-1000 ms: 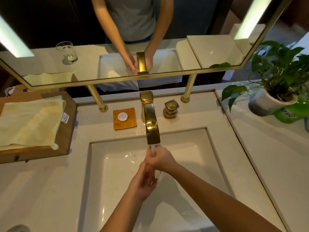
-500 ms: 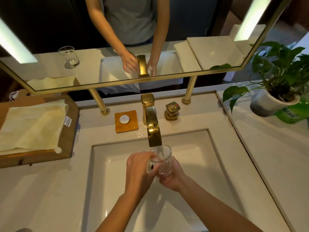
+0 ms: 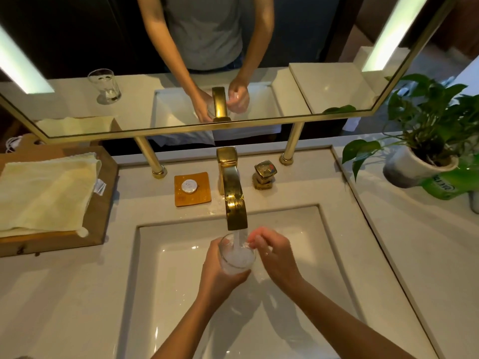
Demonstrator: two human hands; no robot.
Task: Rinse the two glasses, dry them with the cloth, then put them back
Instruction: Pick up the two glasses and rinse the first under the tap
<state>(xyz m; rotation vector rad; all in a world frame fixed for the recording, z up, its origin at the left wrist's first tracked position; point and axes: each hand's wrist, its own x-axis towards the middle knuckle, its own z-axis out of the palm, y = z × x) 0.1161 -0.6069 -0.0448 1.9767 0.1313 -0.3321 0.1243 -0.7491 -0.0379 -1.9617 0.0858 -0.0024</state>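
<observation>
A clear glass (image 3: 237,255) stands upright under the gold tap (image 3: 233,200), and running water foams inside it. My left hand (image 3: 217,273) is wrapped around its left side and base. My right hand (image 3: 274,252) is at its right rim, fingers curled and touching the glass. Both hands are over the white sink basin (image 3: 181,268). A second glass (image 3: 105,85) shows only as a reflection in the mirror, standing on the counter. A folded pale yellow cloth (image 3: 46,193) lies on a wooden tray (image 3: 101,213) at the left.
A gold tap handle (image 3: 264,173) stands right of the tap, and an orange soap dish (image 3: 192,188) with a round white soap left of it. A potted plant (image 3: 425,141) stands on the right counter. Gold mirror posts (image 3: 153,161) rise behind the sink.
The glass has come upright under the stream and is filling with water. My left hand now holds it from the left and below, and my right hand has moved to its right rim.
</observation>
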